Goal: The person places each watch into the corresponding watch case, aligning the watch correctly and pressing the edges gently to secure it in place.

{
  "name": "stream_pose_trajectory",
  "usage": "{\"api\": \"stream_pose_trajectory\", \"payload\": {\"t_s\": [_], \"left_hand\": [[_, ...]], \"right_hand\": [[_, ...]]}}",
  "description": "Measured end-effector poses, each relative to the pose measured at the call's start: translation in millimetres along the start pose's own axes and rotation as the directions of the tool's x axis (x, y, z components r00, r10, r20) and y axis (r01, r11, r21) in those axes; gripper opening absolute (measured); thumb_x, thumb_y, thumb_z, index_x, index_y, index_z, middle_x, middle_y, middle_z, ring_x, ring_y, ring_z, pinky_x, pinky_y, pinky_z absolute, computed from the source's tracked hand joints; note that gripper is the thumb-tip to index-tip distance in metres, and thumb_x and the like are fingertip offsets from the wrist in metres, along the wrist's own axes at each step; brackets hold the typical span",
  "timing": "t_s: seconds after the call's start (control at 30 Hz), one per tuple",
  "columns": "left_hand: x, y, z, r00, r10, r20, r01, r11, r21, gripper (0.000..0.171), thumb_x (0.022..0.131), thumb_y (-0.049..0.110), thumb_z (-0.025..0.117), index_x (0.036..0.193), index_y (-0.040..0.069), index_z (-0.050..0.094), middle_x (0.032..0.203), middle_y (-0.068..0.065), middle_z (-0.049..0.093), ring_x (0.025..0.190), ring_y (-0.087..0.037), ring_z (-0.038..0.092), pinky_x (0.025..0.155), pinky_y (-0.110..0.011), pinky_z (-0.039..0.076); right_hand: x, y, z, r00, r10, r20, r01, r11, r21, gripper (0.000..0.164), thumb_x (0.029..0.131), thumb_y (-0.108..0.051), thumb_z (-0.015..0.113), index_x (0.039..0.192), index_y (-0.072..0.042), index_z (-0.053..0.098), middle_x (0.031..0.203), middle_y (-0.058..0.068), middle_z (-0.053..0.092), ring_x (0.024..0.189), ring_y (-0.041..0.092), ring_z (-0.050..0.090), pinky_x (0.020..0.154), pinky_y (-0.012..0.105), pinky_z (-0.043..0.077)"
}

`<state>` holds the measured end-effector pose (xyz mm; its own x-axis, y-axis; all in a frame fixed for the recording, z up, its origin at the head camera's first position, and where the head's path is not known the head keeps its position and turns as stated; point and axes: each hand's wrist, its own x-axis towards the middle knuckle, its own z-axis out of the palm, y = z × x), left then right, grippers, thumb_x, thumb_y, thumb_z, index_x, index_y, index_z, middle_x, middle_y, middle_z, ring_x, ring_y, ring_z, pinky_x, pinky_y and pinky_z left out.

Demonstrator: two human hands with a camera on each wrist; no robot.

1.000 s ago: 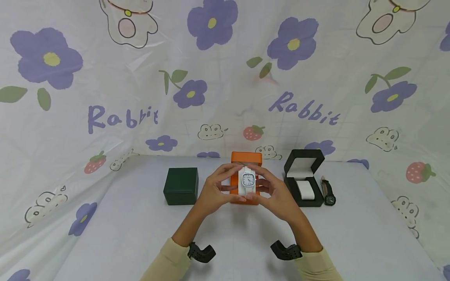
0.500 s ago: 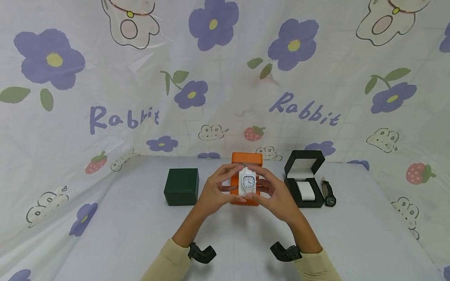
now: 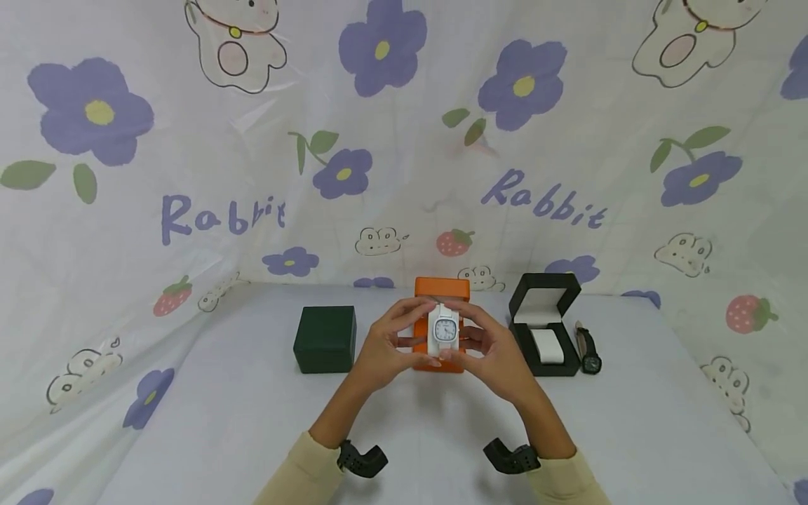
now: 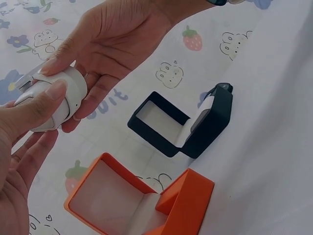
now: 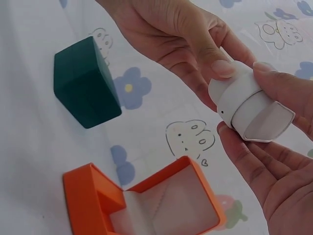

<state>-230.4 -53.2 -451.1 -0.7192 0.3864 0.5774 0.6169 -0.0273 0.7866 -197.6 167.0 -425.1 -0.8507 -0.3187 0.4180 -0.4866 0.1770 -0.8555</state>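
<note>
Both hands hold a white wristwatch (image 3: 445,330) wrapped round a white cushion (image 5: 220,93), above the open orange watch box (image 3: 442,286). The left hand (image 3: 388,344) grips from the left, its thumb at the lower edge and fingers at the top. From the other side the right hand (image 3: 495,347) pinches it the same way. The square dial faces up toward the head camera. In the right wrist view a flat strap end (image 5: 271,122) stands off the cushion. The orange box's inside is partly hidden behind the hands in the head view.
A closed dark green box (image 3: 325,340) stands left of the hands. To the right, a black watch box (image 3: 519,344) is open with a white cushion (image 3: 548,346) inside. Beside it lies a black watch (image 3: 590,354). A patterned sheet (image 3: 404,175) hangs behind the table.
The head view has shifted slightly. Both hands keep their grip on the white wristwatch and its cushion, with only a slight tilt of the dial.
</note>
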Motion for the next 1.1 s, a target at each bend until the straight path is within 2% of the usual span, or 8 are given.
{"api": "stream_pose_trajectory", "payload": {"t_s": [0.2,0.33,0.5,0.67,0.83,1.1], "left_hand": [[-1.1,-2.8,-0.2,1.0,0.012,-0.006,-0.012,1.0,0.003,0.076,0.078,-0.001,0.086,0.146,0.016,0.057,0.145,-0.001,0.051,0.132,-0.027,0.053,0.086,-0.036,0.06],[-2.5,-3.7,-0.6,1.0,-0.005,-0.002,0.005,1.0,0.002,0.076,0.078,0.001,0.087,0.146,0.018,0.057,0.145,0.001,0.051,0.133,-0.026,0.052,0.086,-0.036,0.06],[-2.9,-4.3,0.4,1.0,-0.02,0.001,0.02,1.0,-0.004,0.075,0.079,0.001,0.087,0.146,0.018,0.058,0.144,0.001,0.052,0.133,-0.025,0.052,0.086,-0.036,0.06],[-2.9,-4.3,0.7,1.0,-0.03,0.004,0.03,0.999,-0.012,0.076,0.078,0.0,0.087,0.146,0.016,0.058,0.143,-0.002,0.052,0.134,-0.027,0.052,0.086,-0.036,0.06],[-3.2,-3.5,-1.0,0.998,-0.062,0.0,0.062,0.998,-0.013,0.077,0.078,-0.001,0.087,0.147,0.016,0.056,0.144,-0.003,0.052,0.134,-0.028,0.05,0.086,-0.036,0.06],[-3.2,-4.5,-2.3,0.995,-0.096,0.025,0.096,0.995,-0.007,0.078,0.079,0.007,0.088,0.148,0.023,0.055,0.149,0.004,0.051,0.138,-0.024,0.049,0.086,-0.037,0.06]], "right_hand": [[1,0,2,1.0,0.012,-0.004,-0.012,1.0,0.004,0.071,0.084,-0.005,0.083,0.146,-0.023,0.053,0.135,0.005,0.057,0.099,0.029,0.068,0.09,0.032,0.059],[0,0,3,1.0,0.028,-0.006,-0.028,1.0,-0.005,0.07,0.084,-0.007,0.083,0.146,-0.024,0.054,0.133,0.005,0.057,0.1,0.028,0.068,0.09,0.033,0.06],[-2,0,3,0.998,0.061,-0.013,-0.062,0.997,-0.048,0.071,0.085,-0.013,0.084,0.146,-0.03,0.053,0.132,0.003,0.058,0.102,0.026,0.067,0.091,0.048,0.059],[-2,2,-3,0.999,0.041,0.006,-0.04,0.993,-0.111,0.079,0.083,-0.016,0.086,0.15,-0.032,0.048,0.144,-0.002,0.055,0.115,0.026,0.061,0.092,0.057,0.056],[-2,1,-9,0.999,0.003,0.05,0.003,0.994,-0.107,0.088,0.079,-0.008,0.088,0.153,-0.028,0.045,0.148,-0.001,0.052,0.124,0.026,0.058,0.096,0.055,0.055],[-4,0,-10,0.999,0.015,0.042,-0.008,0.986,-0.169,0.086,0.077,-0.007,0.089,0.151,-0.026,0.049,0.144,0.001,0.056,0.122,0.024,0.062,0.097,0.038,0.056]]}}
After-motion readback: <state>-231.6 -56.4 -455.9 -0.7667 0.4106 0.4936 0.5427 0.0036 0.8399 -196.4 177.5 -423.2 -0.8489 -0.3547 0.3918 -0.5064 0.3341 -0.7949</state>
